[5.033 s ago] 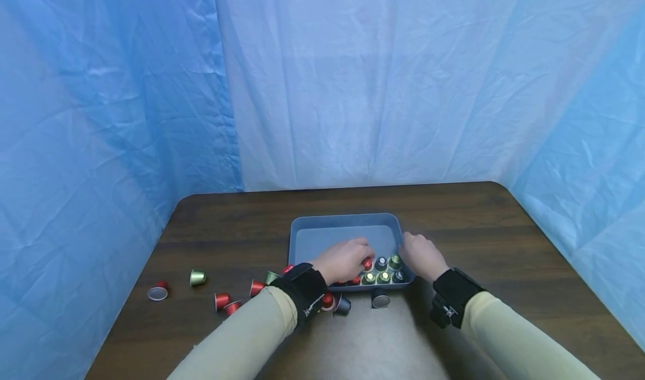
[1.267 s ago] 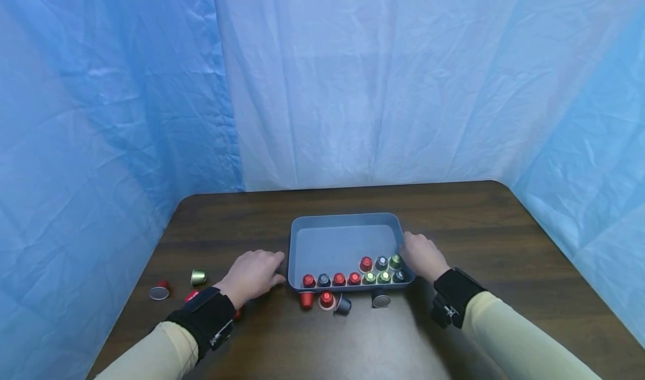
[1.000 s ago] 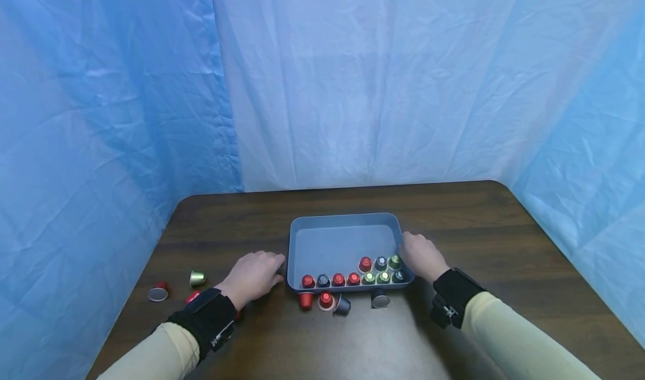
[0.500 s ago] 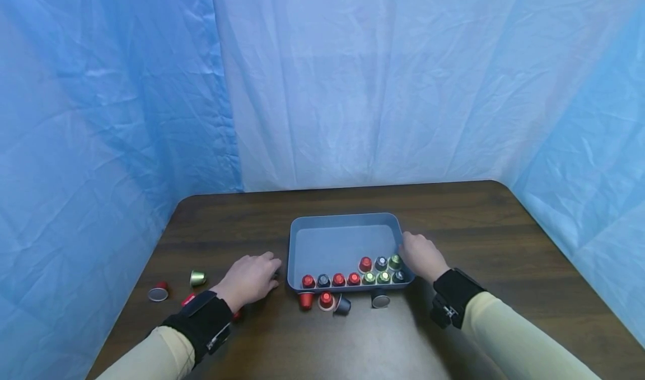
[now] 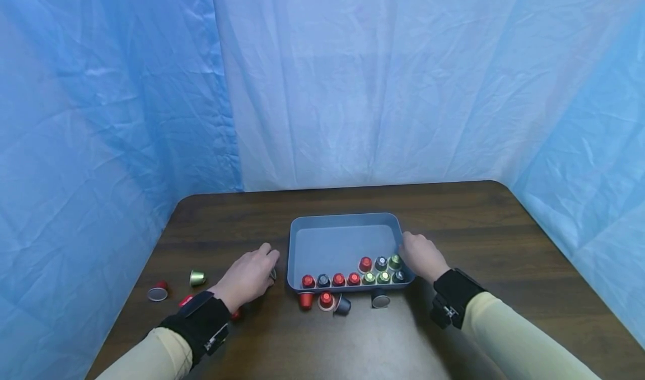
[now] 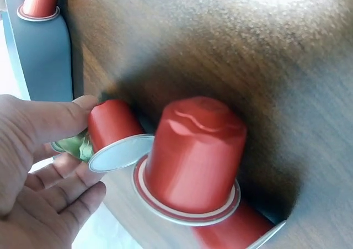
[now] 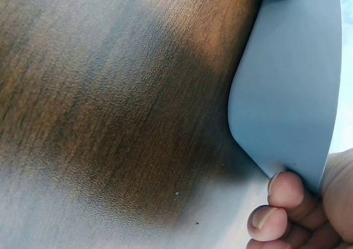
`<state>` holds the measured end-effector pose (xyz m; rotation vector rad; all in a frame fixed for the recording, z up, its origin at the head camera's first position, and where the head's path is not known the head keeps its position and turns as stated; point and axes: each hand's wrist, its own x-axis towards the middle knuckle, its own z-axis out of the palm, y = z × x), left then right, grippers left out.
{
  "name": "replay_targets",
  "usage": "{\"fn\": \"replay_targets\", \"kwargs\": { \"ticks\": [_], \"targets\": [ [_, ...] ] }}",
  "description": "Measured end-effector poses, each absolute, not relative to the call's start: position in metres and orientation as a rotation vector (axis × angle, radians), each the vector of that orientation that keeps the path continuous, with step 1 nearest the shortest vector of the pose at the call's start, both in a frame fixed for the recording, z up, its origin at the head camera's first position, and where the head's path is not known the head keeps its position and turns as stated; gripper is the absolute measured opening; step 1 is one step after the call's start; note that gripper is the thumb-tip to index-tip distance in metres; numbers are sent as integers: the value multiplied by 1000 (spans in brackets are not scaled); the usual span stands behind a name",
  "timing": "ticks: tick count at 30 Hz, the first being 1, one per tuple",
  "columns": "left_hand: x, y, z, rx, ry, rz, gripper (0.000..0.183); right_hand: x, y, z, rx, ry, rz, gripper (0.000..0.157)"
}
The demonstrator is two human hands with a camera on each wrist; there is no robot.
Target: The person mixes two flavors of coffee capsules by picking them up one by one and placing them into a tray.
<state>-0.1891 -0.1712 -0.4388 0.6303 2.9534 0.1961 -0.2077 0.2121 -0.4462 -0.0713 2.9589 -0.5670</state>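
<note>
My left hand (image 5: 248, 278) is low over the table, just left of the blue-grey tray (image 5: 342, 219). Its thumb and fingers pinch a green coffee capsule (image 6: 77, 145), mostly covered by the hand. Right beside the thumb lies a red capsule (image 6: 115, 125) on its side, and a larger-looking red capsule (image 6: 193, 155) is closer to that camera. On the tray's right side, my right hand (image 5: 422, 257) grips the wall near the front corner, fingers curled at the edge (image 7: 287, 189). Red, green and dark capsules stand upside down inside, a full front row and a short second row at right.
Along the tray's front lie a red capsule (image 5: 305, 301), an upright red one (image 5: 326, 300) and two dark ones, one (image 5: 343, 305) tilted and one (image 5: 380, 299) facing me. Farther left are a green capsule (image 5: 197, 278) and a red one (image 5: 158, 291).
My left hand has left the tray, where a red capsule now stands in the second row, moved left to the table and taken a green capsule. The right hand stays put.
</note>
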Motion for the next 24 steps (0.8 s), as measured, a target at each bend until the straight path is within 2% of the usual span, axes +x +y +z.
{"fn": "replay_targets", "kwargs": {
  "ticks": [11, 24],
  "targets": [
    [-192, -170, -427, 514, 2932, 370, 43, -208, 212, -447, -78, 2956, -571, 23],
    [-193, -167, -411, 560, 2986, 441, 40, -208, 213, -447, -73, 2959, -569, 23]
  ]
}}
